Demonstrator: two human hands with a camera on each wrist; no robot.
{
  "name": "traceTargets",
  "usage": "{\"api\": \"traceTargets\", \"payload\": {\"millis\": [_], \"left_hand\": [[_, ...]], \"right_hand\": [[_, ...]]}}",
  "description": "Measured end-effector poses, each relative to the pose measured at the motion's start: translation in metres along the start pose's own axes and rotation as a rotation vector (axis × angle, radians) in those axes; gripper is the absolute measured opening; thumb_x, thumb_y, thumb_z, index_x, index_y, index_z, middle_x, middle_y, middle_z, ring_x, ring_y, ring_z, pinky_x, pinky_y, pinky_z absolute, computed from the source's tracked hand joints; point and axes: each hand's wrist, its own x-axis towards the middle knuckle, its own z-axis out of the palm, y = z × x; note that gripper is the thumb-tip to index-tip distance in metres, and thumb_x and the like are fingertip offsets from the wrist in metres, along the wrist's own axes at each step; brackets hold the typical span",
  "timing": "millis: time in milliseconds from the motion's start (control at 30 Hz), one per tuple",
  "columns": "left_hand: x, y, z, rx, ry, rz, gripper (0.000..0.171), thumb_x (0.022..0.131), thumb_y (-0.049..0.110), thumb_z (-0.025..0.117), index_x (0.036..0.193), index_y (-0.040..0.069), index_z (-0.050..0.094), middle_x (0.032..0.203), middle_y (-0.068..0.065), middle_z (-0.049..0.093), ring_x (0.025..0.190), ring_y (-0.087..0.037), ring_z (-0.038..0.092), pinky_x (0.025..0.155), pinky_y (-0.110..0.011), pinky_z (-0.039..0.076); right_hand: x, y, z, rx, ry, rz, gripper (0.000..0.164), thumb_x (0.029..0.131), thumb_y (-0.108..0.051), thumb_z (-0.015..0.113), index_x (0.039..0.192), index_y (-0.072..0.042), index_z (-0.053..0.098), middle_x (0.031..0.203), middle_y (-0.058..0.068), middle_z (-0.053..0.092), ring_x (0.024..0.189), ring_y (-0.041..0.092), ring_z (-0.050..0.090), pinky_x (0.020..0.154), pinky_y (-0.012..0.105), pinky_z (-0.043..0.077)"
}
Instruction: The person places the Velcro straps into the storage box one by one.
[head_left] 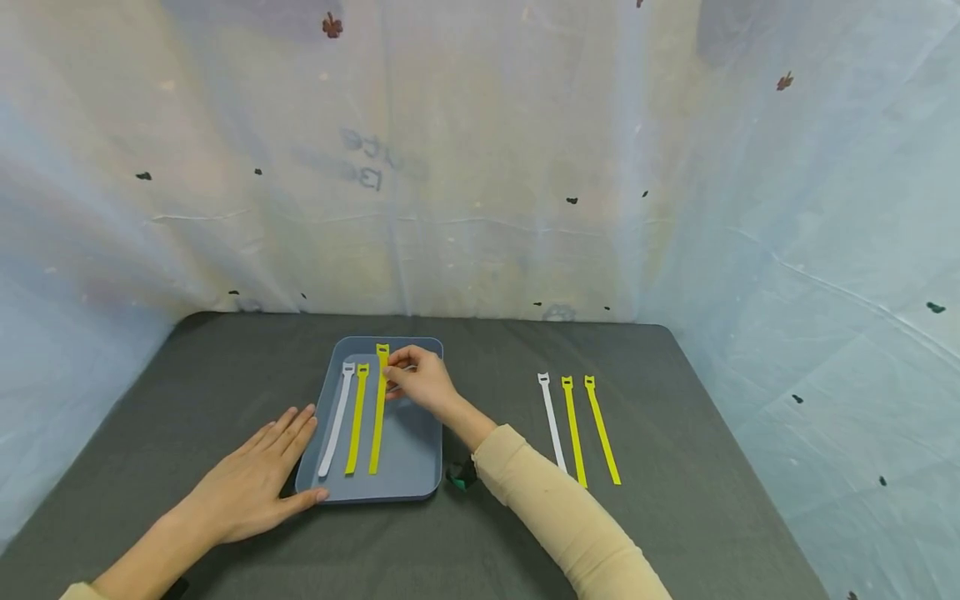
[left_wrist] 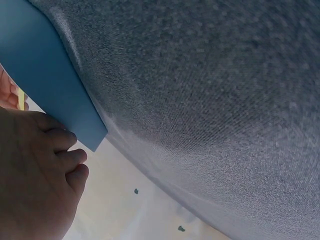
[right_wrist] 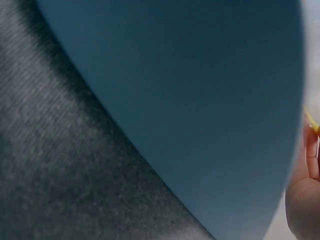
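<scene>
In the head view my right hand (head_left: pixel 426 382) pinches a yellow hook-and-loop cable strap (head_left: pixel 377 429) near its slotted head, over the blue-grey tray (head_left: pixel 411 458). To its left in the tray lie another yellow strap (head_left: pixel 357 425) and a white strap (head_left: pixel 337 421), roughly side by side, heads at the far end. My left hand (head_left: pixel 251 483) rests against the tray's left side, fingers extended and thumb at the near left corner. The left wrist view shows those fingers (left_wrist: pixel 70 155) by the tray wall (left_wrist: pixel 65 80). Mostly the tray's outer wall (right_wrist: pixel 200 100) fills the right wrist view.
Right of the tray, a white strap (head_left: pixel 552 421) and two yellow straps (head_left: pixel 574 429) (head_left: pixel 602 429) lie on the dark cloth-covered table (head_left: pixel 697 500). My right sleeve (head_left: pixel 562 517) passes close to their near ends. Pale sheeting (head_left: pixel 480 167) hangs behind and beside the table.
</scene>
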Motion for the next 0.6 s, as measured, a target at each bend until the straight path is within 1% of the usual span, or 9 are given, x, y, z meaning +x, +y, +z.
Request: {"api": "traceTargets", "payload": {"millis": [100,167,267,400,600], "left_hand": [[0.000,-0.002,0.001,0.006,0.009,0.013,0.104,0.094,0.075,0.055,0.159,-0.004,0.036,0.168,-0.021,0.029,0.154,-0.042,0.029,0.119,-0.059,0.033],[0.000,-0.002,0.002,0.006,0.007,0.017,0.104,0.094,0.075,0.055,0.159,-0.004,0.035,0.168,-0.021,0.029,0.154,-0.042,0.028,0.120,-0.058,0.031],[0.000,-0.002,0.002,0.006,0.008,0.016,0.104,0.094,0.075,0.055,0.160,-0.003,0.035,0.168,-0.020,0.029,0.154,-0.041,0.028,0.121,-0.057,0.031],[0.001,0.000,-0.001,0.002,0.008,0.009,0.103,0.094,0.075,0.054,0.160,-0.002,0.035,0.169,-0.019,0.028,0.154,-0.041,0.028,0.121,-0.056,0.031],[0.000,0.000,-0.001,-0.005,0.009,0.004,0.104,0.094,0.075,0.055,0.159,-0.003,0.035,0.168,-0.020,0.029,0.154,-0.042,0.029,0.121,-0.056,0.031]], "right_hand": [[0.003,0.002,0.003,-0.019,-0.001,0.007,0.010,0.101,-0.007,0.068,0.110,-0.002,0.067,0.098,0.008,0.067,0.082,0.024,0.073,0.079,0.048,0.064],[0.004,0.004,0.004,-0.029,-0.004,0.015,0.009,0.101,-0.007,0.068,0.109,-0.003,0.068,0.097,0.007,0.067,0.080,0.021,0.073,0.079,0.047,0.064],[0.005,0.005,0.006,-0.050,-0.013,0.019,0.008,0.101,-0.005,0.067,0.109,-0.003,0.068,0.096,0.007,0.067,0.081,0.023,0.073,0.079,0.048,0.064],[0.007,0.007,0.008,-0.106,-0.021,0.016,0.007,0.102,-0.005,0.066,0.109,-0.002,0.067,0.094,0.007,0.067,0.083,0.028,0.074,0.076,0.044,0.065],[0.013,0.015,0.011,-0.228,-0.014,0.023,0.006,0.101,-0.006,0.069,0.105,-0.003,0.068,0.087,0.004,0.068,0.074,0.020,0.073,0.068,0.032,0.064]]}}
